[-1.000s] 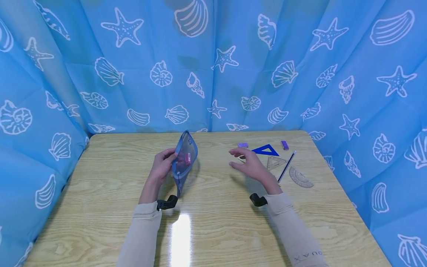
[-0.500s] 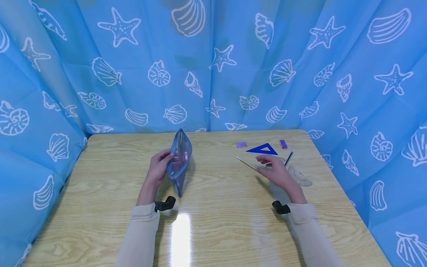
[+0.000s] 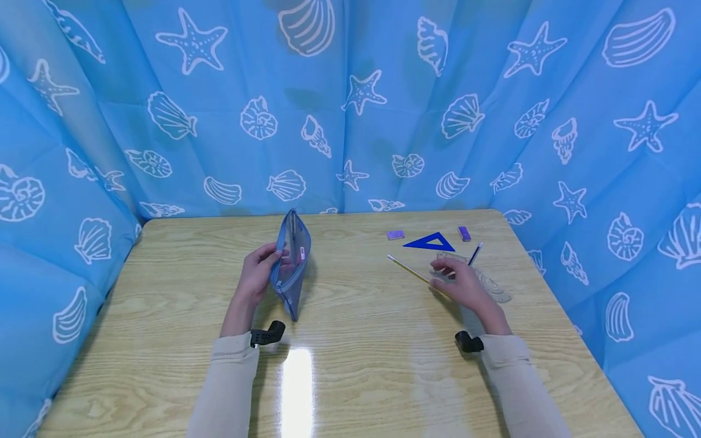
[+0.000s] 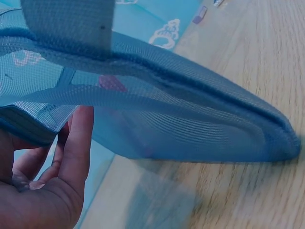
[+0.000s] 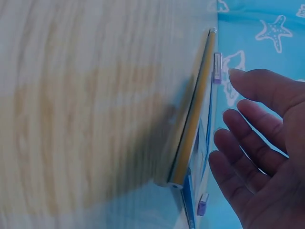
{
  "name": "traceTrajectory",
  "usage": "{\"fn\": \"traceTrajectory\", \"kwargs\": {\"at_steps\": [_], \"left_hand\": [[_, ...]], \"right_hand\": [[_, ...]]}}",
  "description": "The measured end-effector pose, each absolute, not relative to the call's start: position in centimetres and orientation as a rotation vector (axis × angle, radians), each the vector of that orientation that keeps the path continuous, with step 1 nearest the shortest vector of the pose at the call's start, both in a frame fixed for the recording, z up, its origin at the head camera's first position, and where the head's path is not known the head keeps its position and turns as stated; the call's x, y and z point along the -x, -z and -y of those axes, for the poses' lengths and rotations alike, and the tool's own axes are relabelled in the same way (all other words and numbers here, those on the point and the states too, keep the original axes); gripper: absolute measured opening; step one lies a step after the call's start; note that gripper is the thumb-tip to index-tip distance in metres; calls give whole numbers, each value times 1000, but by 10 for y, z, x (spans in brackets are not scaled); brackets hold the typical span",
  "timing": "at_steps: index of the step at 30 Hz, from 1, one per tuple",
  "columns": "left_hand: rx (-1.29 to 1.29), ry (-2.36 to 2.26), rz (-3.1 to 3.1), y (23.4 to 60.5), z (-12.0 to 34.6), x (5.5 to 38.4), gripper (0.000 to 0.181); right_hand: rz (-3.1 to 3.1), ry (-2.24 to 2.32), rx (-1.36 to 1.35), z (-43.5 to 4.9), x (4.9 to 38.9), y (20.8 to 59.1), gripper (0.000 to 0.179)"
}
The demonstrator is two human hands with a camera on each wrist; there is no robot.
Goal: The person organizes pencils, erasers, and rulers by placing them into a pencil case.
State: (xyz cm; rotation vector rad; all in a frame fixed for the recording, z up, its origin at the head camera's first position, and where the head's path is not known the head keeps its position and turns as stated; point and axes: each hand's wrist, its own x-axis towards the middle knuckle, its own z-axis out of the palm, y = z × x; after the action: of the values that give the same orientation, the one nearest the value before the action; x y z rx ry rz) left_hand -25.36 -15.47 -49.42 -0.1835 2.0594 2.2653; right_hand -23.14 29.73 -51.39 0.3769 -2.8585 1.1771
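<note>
My left hand [image 3: 257,271] grips one side of a blue mesh zip pouch [image 3: 290,299], its mouth spread apart. Inside the pouch [image 4: 200,129] a pinkish-red item with a white label [image 3: 302,253] shows through; its kind is unclear. Over the right of the table, my right hand [image 3: 464,286] hovers by a yellow pencil [image 3: 408,267] lying on the wood. In the right wrist view the fingers of this hand [image 5: 267,148] are loosely bent, apart from the pencil [image 5: 194,114], and hold nothing. A dark pencil [image 3: 475,254] lies partly hidden behind the right hand.
Behind the right hand lie a blue set square [image 3: 418,244], two purple erasers [image 3: 395,235] and a clear protractor [image 3: 493,288]. A clear set square [image 3: 445,256] is mostly covered by the hand. A blue seashell curtain [image 3: 350,140] borders the wooden table [image 3: 356,365].
My right hand has moved right and slightly nearer to me, uncovering the blue set square and yellow pencil. The left hand, still holding the pouch, has shifted slightly left in view.
</note>
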Motion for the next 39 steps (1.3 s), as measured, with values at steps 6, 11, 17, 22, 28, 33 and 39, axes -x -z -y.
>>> {"fn": "traceTrajectory", "kwargs": {"at_steps": [6, 11, 17, 22, 28, 33, 39], "left_hand": [[172, -2268, -2041, 495, 153, 255, 33], [172, -2259, -2042, 495, 151, 255, 33], [159, -2216, -2061, 494, 148, 256, 35], [164, -2187, -2060, 496, 148, 257, 37], [172, -2152, -2074, 497, 147, 256, 37], [171, -2166, -2058, 497, 145, 257, 37], [162, -2152, -2063, 497, 143, 256, 37]], "right_hand": [[2892, -1170, -359, -295, 233, 519, 35], [2944, -1132, -309, -292, 236, 524, 35], [2972, -1105, -307, -289, 237, 522, 35], [2977, -1114, -322, -288, 237, 521, 34], [2979, -1093, -327, -285, 239, 522, 33], [3006, -1038, -326, -280, 245, 524, 29], [3059, -978, -271, -274, 251, 524, 21]]}}
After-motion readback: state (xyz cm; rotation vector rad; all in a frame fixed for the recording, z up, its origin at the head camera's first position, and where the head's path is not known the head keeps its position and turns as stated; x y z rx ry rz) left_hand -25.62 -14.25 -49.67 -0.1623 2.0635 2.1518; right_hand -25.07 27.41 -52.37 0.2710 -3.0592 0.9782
